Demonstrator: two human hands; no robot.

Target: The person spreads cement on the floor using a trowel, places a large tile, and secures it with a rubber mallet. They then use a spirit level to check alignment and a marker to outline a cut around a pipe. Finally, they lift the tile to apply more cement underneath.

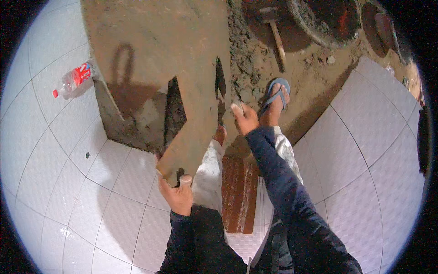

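My left hand (177, 194) grips the lower corner of a flat brown slab (182, 146), thumb on the near side. The slab's upper outline blends into the brown surface behind it, so its full extent is hard to make out. My right hand (246, 118) is closed, thumb uppermost, around the handle of what looks like a trowel (221, 80). Its dark, narrow, pointed blade tilts away from me, beside the slab's right side. The handle is mostly hidden by my fingers. My right foot, in a grey-blue flip-flop (273, 93), stands on sandy ground just beyond that hand.
Pale square tiles (123, 178) cover the floor left and right. A clear plastic bottle (73, 83) with red cap lies at left. At the top are a wooden-handled hammer (277, 43) and a round black tub (315, 34). A reddish-brown, white-streaked piece (239, 196) lies between my legs.
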